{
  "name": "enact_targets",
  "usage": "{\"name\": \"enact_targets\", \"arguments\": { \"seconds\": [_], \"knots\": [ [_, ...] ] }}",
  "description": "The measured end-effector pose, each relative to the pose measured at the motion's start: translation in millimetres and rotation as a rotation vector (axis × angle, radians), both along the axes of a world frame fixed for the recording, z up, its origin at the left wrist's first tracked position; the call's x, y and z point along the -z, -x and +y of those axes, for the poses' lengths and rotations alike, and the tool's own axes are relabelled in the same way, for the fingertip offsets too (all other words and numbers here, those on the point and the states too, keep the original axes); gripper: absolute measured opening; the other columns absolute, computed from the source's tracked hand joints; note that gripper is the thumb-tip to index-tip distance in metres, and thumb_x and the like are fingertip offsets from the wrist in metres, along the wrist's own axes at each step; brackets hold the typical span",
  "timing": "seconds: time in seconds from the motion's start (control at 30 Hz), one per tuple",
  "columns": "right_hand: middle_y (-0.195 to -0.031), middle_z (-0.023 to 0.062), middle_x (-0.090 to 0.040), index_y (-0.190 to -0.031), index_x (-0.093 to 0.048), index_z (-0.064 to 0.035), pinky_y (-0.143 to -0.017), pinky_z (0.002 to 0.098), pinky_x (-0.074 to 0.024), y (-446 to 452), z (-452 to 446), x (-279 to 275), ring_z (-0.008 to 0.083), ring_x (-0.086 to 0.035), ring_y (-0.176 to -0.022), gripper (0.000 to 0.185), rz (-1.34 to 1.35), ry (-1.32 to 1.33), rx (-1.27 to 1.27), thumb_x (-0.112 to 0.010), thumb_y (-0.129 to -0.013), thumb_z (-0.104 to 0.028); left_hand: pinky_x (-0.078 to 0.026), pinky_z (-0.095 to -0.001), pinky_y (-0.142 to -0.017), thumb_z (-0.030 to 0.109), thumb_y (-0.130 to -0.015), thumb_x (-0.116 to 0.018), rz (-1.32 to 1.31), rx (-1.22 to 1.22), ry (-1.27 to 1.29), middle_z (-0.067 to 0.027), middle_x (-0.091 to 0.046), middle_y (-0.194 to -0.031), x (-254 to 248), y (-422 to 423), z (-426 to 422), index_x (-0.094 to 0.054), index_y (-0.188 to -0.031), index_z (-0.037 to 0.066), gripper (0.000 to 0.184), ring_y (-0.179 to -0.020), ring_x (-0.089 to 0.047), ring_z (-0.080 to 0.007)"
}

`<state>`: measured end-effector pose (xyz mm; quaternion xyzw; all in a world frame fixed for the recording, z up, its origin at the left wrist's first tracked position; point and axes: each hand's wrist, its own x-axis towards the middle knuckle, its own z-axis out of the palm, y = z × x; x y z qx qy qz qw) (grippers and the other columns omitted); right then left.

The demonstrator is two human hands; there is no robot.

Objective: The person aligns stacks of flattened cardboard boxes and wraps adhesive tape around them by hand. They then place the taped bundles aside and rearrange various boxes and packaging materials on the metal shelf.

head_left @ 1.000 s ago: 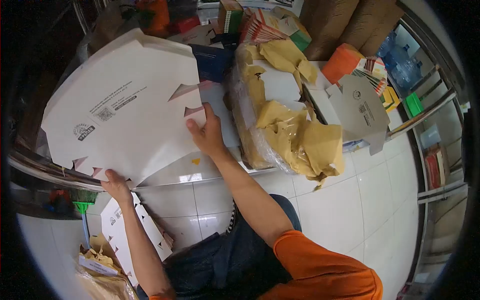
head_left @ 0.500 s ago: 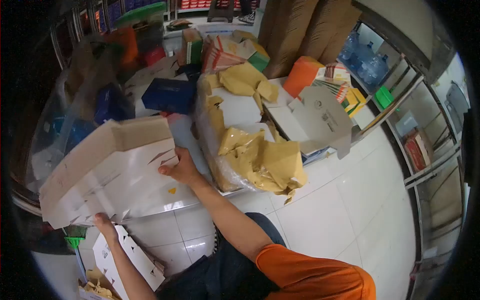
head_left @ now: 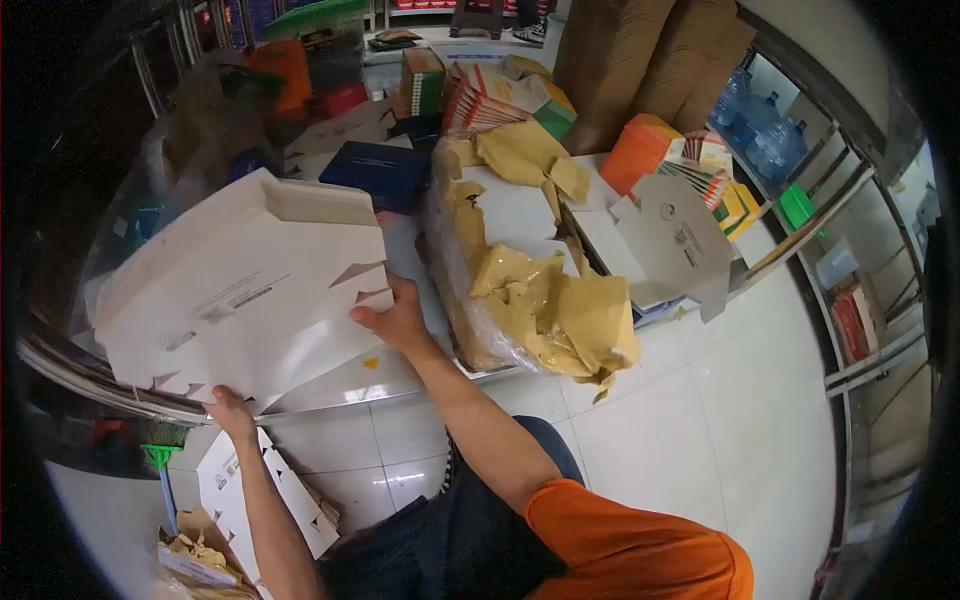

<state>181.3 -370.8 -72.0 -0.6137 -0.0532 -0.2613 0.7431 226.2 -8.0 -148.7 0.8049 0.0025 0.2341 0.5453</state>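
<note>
A white cardboard box blank (head_left: 250, 290), partly folded, with small grey print and notched edges, is tilted over the left part of the metal table. My left hand (head_left: 230, 412) grips its near edge, the fingers hidden behind the board. My right hand (head_left: 400, 318) pinches the slotted right edge, thumb on the near side. Beyond the board lies a dark blue box (head_left: 375, 172). To the right of my right hand sits a stack of white board in torn brown paper (head_left: 555, 300) and clear plastic wrap.
An opened white carton (head_left: 665, 235) lies right of the torn paper. Orange, yellow and green boxes (head_left: 640, 150) stand behind it. More white cut board (head_left: 270, 500) rests on the floor at lower left, near a green broom (head_left: 160, 455). Metal shelving with water bottles (head_left: 770, 130) runs along the right.
The box blank has tipped so that its printed face shows more, and its folded far flap shows less. Both hands keep their hold. The whole view has shifted slightly.
</note>
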Motion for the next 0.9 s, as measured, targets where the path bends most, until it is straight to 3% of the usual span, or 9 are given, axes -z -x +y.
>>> {"name": "enact_targets", "arguments": {
  "seconds": [0.13, 0.27, 0.33, 0.47, 0.53, 0.63, 0.67, 0.73, 0.9],
  "knots": [
    [-0.087, 0.0071, -0.07, -0.103, -0.067, -0.0018, -0.075, 0.0309, -0.0526, -0.2, -2.0, 8.1, 0.015, -0.065, -0.079, 0.042, -0.01, 0.046, 0.022, -0.084, -0.067, -0.014, -0.04, -0.0352, -0.065, 0.059, -0.095, -0.045, -0.148, -0.063, 0.142, -0.003, -0.045, -0.077, -5.0, 3.7, -24.8, -0.044, -0.086, 0.0, 0.059, -0.072, -0.042, -0.0167],
    [-0.084, 0.0083, -0.071, -0.102, -0.068, -0.0017, -0.073, 0.0317, -0.053, 11.4, 0.6, -3.9, 0.0154, -0.065, -0.076, 0.042, 0.087, 0.018, 0.02, -0.084, -0.068, -0.019, -0.045, -0.0354, -0.08, 0.057, -0.093, -0.05, -0.101, -0.12, 0.119, -0.0114, -0.055, -0.095, 14.4, -0.9, -1.5, -0.046, -0.107, -0.008, 0.066, -0.084, -0.051, -0.0213],
    [-0.083, 0.0085, -0.071, -0.099, -0.069, -0.0014, -0.072, 0.0319, -0.053, 22.0, -0.4, -28.1, 0.0152, -0.065, -0.075, 0.039, 0.038, 0.111, 0.096, -0.083, -0.07, -0.022, -0.044, -0.0367, -0.085, 0.063, -0.088, -0.055, -0.12, -0.194, 0.208, -0.0139, -0.055, -0.104, -44.5, 49.1, -48.4, -0.044, -0.115, -0.012, 0.08, -0.09, -0.053, -0.0227],
    [-0.083, 0.0092, -0.071, -0.095, -0.07, -0.0005, -0.071, 0.0329, -0.0531, 77.1, 4.2, -81.3, 0.0169, -0.066, -0.075, 0.036, 0.295, 0.144, -0.019, -0.08, -0.074, -0.028, -0.044, -0.0376, -0.092, 0.05, -0.094, -0.054, 0.093, -0.252, 0.294, -0.0225, -0.055, -0.116, -112.6, 139.8, -56.1, -0.042, -0.124, -0.013, 0.071, -0.103, -0.056, -0.0287],
    [-0.086, 0.0107, -0.072, -0.097, -0.069, 0.0002, -0.073, 0.034, -0.0529, 125.5, 16.7, -100.9, 0.019, -0.068, -0.079, 0.039, 0.452, 0.181, -0.08, -0.079, -0.077, -0.032, -0.043, -0.0395, -0.094, 0.044, -0.096, -0.052, 0.248, -0.378, 0.097, -0.0249, -0.052, -0.123, -115.7, 197.7, -22.9, -0.039, -0.129, -0.014, 0.068, -0.109, -0.054, -0.0309],
    [-0.091, 0.0132, -0.071, -0.101, -0.068, -0.0002, -0.077, 0.0349, -0.052, 208.2, 46.0, -77.8, 0.0212, -0.068, -0.084, 0.046, 0.453, 0.269, -0.164, -0.077, -0.079, -0.04, -0.045, -0.0382, -0.092, 0.04, -0.096, -0.053, 0.194, -0.38, 0.125, -0.0233, -0.054, -0.123, -113.9, 310.2, 13.3, -0.037, -0.134, -0.009, 0.064, -0.105, -0.056, -0.0287],
    [-0.092, 0.0139, -0.071, -0.102, -0.068, -0.0007, -0.078, 0.0351, -0.0517, 237.4, 56.8, -69.1, 0.0213, -0.068, -0.086, 0.048, 0.563, 0.234, -0.256, -0.076, -0.079, -0.043, -0.042, -0.0386, -0.098, 0.039, -0.095, -0.058, 0.387, -0.416, 0.171, -0.0222, -0.053, -0.126, -140.6, 356.8, 9.1, -0.032, -0.139, -0.009, 0.07, -0.113, -0.053, -0.0286],
    [-0.086, 0.0119, -0.071, -0.097, -0.068, -0.0004, -0.073, 0.0334, -0.0531, 284.4, 80.5, -57.9, 0.0187, -0.068, -0.079, 0.042, 0.459, 0.238, -0.311, -0.074, -0.082, -0.039, -0.048, -0.0383, -0.089, 0.043, -0.094, -0.058, 0.404, -0.521, 0.188, -0.0238, -0.056, -0.12, -142.9, 433.3, 13.1, -0.038, -0.13, -0.013, 0.07, -0.101, -0.059, -0.0273],
    [-0.082, 0.0116, -0.07, -0.096, -0.068, 0.0007, -0.067, 0.0331, -0.0534, 364.1, 138.6, -1.2, 0.0192, -0.067, -0.075, 0.046, 0.779, 0.433, -0.575, -0.073, -0.082, -0.043, -0.051, -0.0367, -0.082, 0.045, -0.092, -0.059, 0.717, -0.742, 0.384, -0.0244, -0.058, -0.115, -125.5, 581.3, 33.7, -0.04, -0.126, -0.014, 0.071, -0.097, -0.061, -0.0255]
  ]
}}
